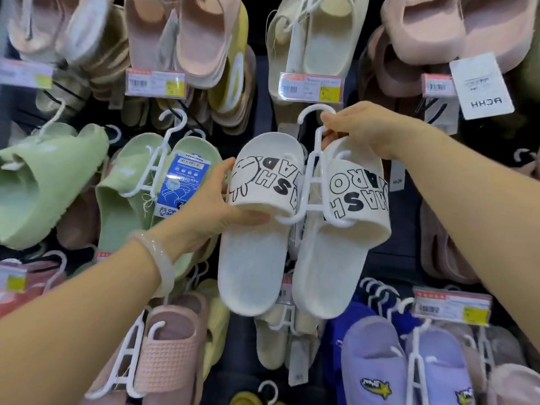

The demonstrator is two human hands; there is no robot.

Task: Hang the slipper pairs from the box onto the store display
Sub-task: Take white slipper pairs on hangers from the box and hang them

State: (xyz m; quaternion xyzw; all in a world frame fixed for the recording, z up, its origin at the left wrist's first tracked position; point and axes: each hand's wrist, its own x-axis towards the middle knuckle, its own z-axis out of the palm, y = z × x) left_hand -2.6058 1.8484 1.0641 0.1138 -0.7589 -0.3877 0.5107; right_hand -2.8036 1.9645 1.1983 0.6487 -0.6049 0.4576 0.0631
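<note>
White slipper pair (pixel 292 223) on a white plastic hanger (pixel 311 176), held at frame centre against the store display (pixel 263 112). Right hand (pixel 368 130) pinches the hanger neck just under its hook, at 12 o'clock of the pair. Left hand (pixel 216 200) grips the left slipper's strap from 9 o'clock, thumb tucked under the strap edge. Pale bangle (pixel 157 261) on left wrist. Green slippers (pixel 131 182) hang at 9 o'clock, purple slippers (pixel 409 363) at 5, price tag (pixel 309 87) at 12.

A pair of white slippers (pixel 304 226) on a white hanger (pixel 311 171) is held before the store display (pixel 263 112). The left slipper's strap is gripped by the left hand (pixel 216 206); the hanger's top is pinched by the right hand (pixel 362 130). Green slippers (pixel 122 194) are hung at the left.
</note>
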